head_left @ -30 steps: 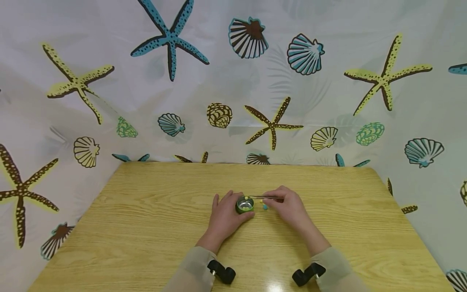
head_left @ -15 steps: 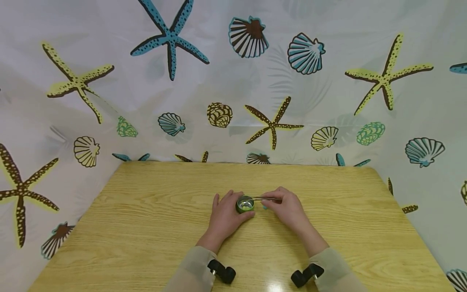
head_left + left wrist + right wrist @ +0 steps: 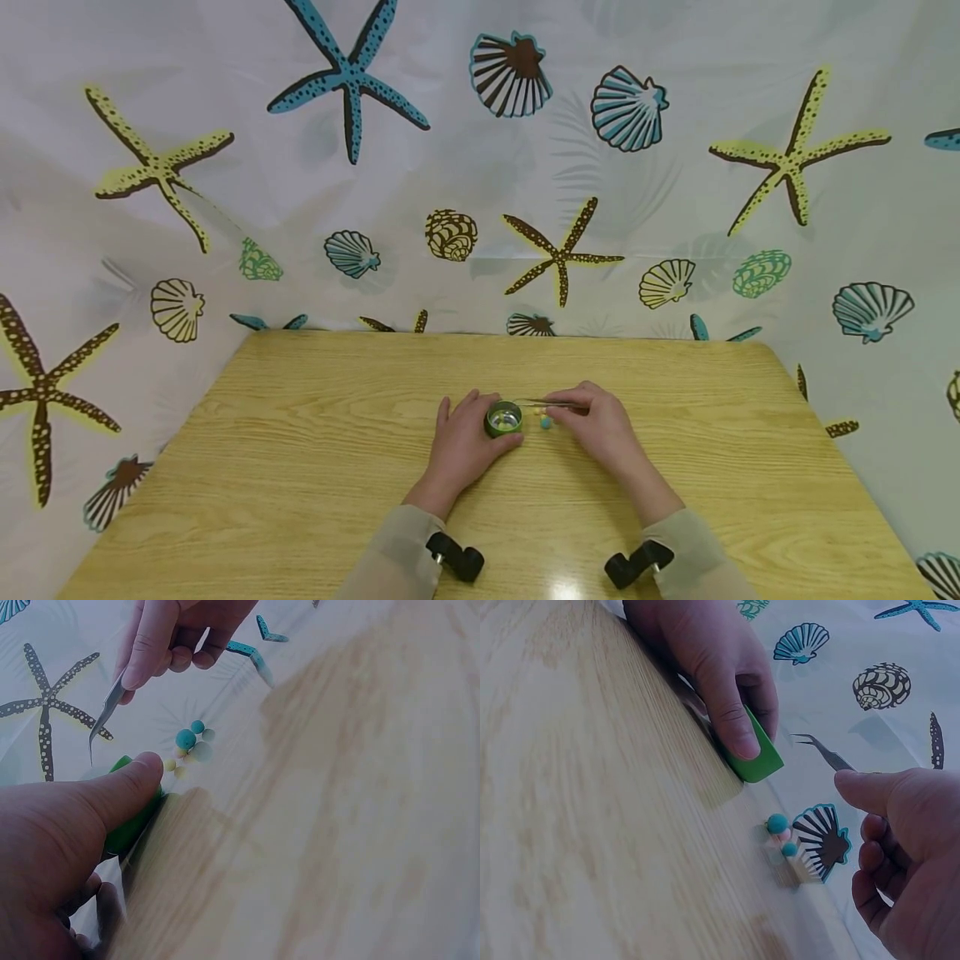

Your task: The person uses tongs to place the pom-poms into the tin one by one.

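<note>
A small round green cup (image 3: 763, 765) with a silvery inside stands on the table, my left hand (image 3: 465, 442) curled round its side. Something yellowish lies at the bottom of the cup in the head view. Bent-tip metal tweezers (image 3: 829, 755) are pinched between the thumb and fingers of my right hand (image 3: 600, 427). Their tips are slightly apart, up beside the cup's right rim, and I see nothing between them. Little balls lie close together right of the cup: blue balls (image 3: 778, 823), a pink ball (image 3: 785, 835) and, in the left wrist view, a yellow ball (image 3: 170, 765).
A wood-grain table (image 3: 315, 467) spreads around both hands. Behind and beside it hangs a pale cloth (image 3: 420, 183) printed with starfish and shells. Dark camera mounts sit at both wrists.
A yellow ball held in the tweezers over the cup is gone from their tips. The tweezers dipped to the cup, then my right hand drew back right. My left hand stayed on the cup.
</note>
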